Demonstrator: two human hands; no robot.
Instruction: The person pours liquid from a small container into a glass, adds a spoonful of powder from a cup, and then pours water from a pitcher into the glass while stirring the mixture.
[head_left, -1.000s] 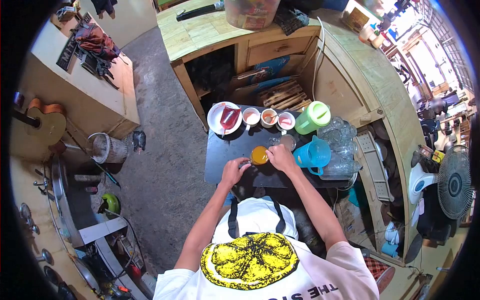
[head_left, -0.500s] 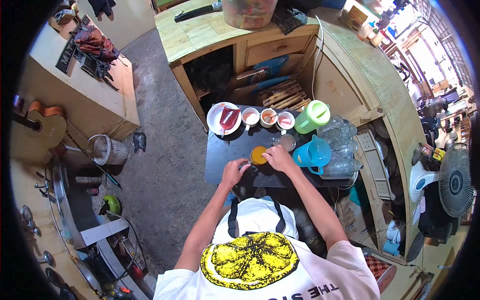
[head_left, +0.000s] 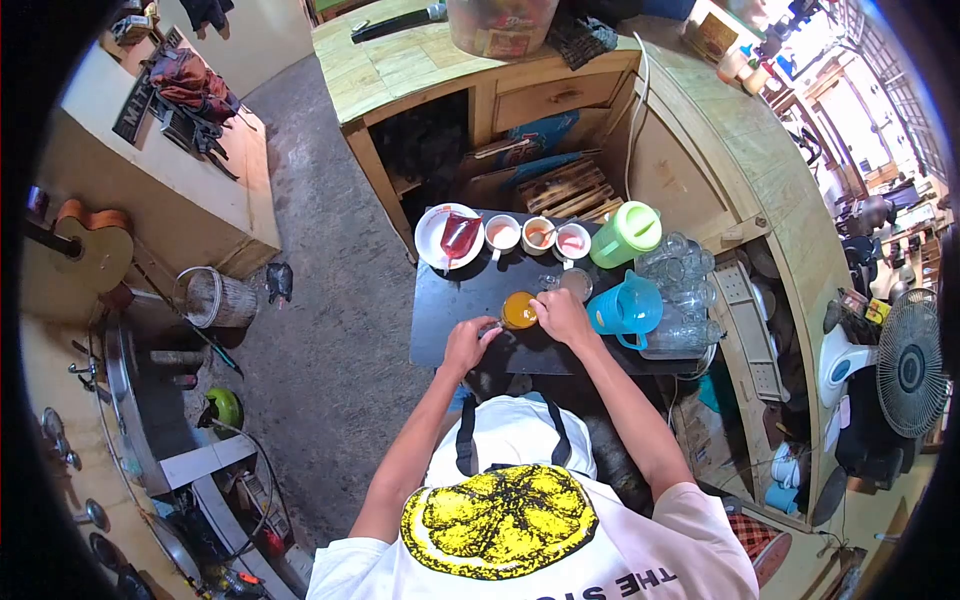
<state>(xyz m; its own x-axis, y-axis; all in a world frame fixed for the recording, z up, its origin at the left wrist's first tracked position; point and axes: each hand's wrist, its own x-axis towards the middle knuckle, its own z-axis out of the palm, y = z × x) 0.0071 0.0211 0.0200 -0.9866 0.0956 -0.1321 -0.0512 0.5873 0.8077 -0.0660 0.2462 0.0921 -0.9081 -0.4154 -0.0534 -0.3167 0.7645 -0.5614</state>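
Note:
A glass mug of orange drink (head_left: pixel 519 311) stands near the front of the dark table (head_left: pixel 440 325). My left hand (head_left: pixel 468 344) pinches it at its left side, where the handle seems to be. My right hand (head_left: pixel 562 318) is closed at the mug's right rim; whatever lies between those fingers is too small to make out. Just behind are a glass mug with a cloudy content (head_left: pixel 575 285) and, to the right, a blue pitcher (head_left: pixel 626 306). Along the back stand white cups (head_left: pixel 502 234) with reddish contents, one with a spoon in it.
A white bowl (head_left: pixel 430 239) holding a red packet (head_left: pixel 460 236) sits at the table's back left. A green lidded pitcher (head_left: pixel 626 236) and several upturned glasses (head_left: pixel 683 290) occupy the right side. Beyond is a wooden counter (head_left: pixel 400 75); a fan (head_left: pixel 905 360) stands far right.
Hardly anything differs. My right hand has shifted very slightly at the mug's rim, while my left hand stays in place.

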